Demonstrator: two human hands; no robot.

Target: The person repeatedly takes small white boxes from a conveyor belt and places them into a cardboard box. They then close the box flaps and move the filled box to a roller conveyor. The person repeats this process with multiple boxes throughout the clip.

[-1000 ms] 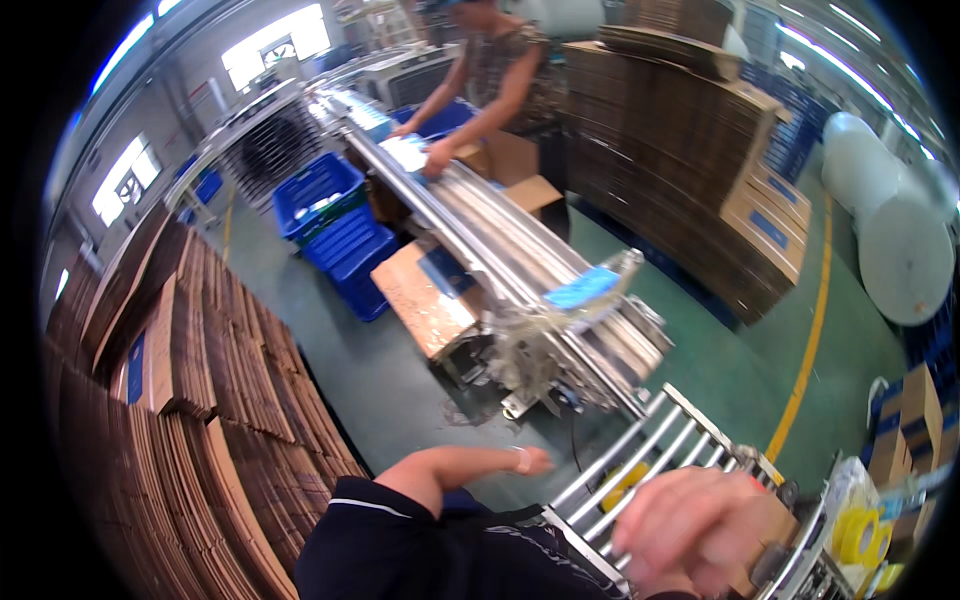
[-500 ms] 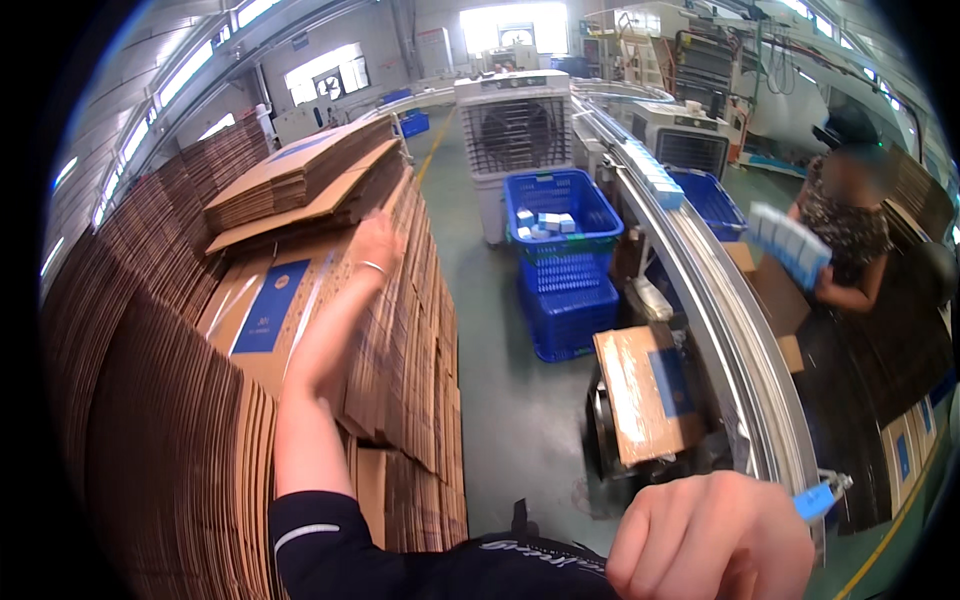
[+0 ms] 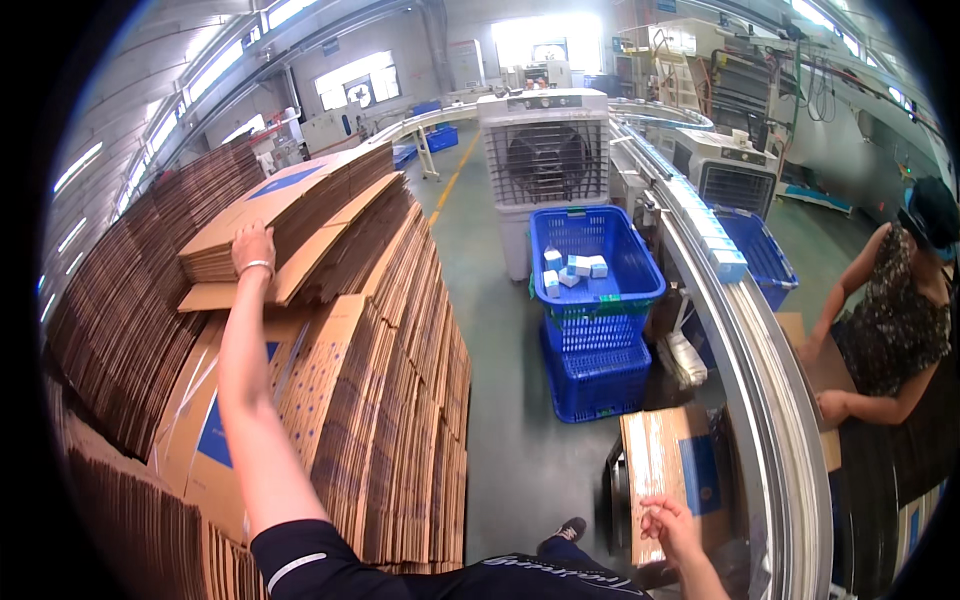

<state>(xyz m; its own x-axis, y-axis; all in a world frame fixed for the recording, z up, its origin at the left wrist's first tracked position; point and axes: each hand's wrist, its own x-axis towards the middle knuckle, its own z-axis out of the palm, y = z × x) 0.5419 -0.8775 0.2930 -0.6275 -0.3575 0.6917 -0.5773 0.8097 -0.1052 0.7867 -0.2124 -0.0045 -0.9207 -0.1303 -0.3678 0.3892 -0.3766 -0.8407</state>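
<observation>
My left hand (image 3: 254,247) rests on the near edge of a pile of flattened cardboard cartons (image 3: 290,205), fingers laid over the top sheet and apart. This pile sits askew on a taller stack of flattened cartons (image 3: 385,400), whose top sheet shows a blue panel and white straps. My right hand (image 3: 674,527) hangs at the lower right, fingers loosely bent and apart, with nothing seen in it. In the picture it overlaps a taped carton (image 3: 655,455) with a blue panel; whether they touch I cannot tell.
More flattened cartons (image 3: 150,290) stand along the left. Ahead are blue crates (image 3: 600,310) with small boxes inside and an air cooler (image 3: 545,150). A curved conveyor (image 3: 745,370) runs on the right; beyond it, a co-worker (image 3: 890,320) handles an open carton.
My left hand has moved left and forward from the stack's side to the upper pile. My right hand has dropped lower. The co-worker's hands have gone from small boxes to the carton.
</observation>
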